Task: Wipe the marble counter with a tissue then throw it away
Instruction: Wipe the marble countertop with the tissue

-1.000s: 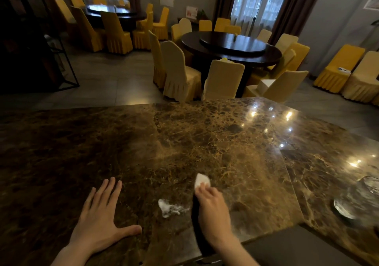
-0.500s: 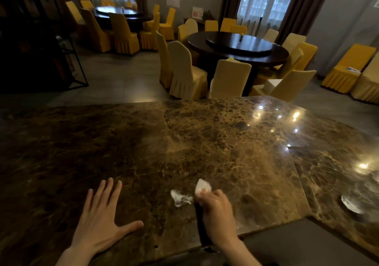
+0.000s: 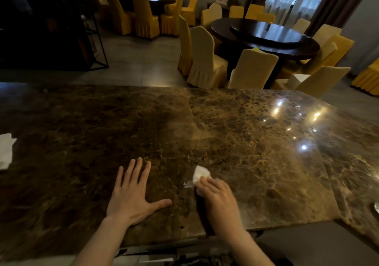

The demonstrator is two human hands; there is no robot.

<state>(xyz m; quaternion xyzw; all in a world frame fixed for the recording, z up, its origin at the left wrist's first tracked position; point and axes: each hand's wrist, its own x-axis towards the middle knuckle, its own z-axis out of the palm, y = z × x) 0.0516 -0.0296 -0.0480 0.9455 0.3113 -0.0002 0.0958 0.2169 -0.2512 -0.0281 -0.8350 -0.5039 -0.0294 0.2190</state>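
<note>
A dark brown marble counter (image 3: 235, 134) fills the lower half of the view. My right hand (image 3: 220, 202) presses a folded white tissue (image 3: 201, 173) onto the marble near the front edge; the tissue sticks out past my fingertips. A small whitish wet smear (image 3: 187, 184) lies just left of the tissue, touching it. My left hand (image 3: 131, 194) rests flat on the counter to the left, fingers spread, holding nothing.
Another white tissue or paper (image 3: 5, 151) lies at the counter's far left edge. A glass object (image 3: 376, 207) shows at the right edge. Beyond the counter stand yellow-covered chairs (image 3: 203, 60) and a round dark table (image 3: 266, 38).
My right hand has slid the tissue left onto the wet smear, which looks smaller. The camera has turned left, bringing the paper at the far left into view. My left hand stays flat.
</note>
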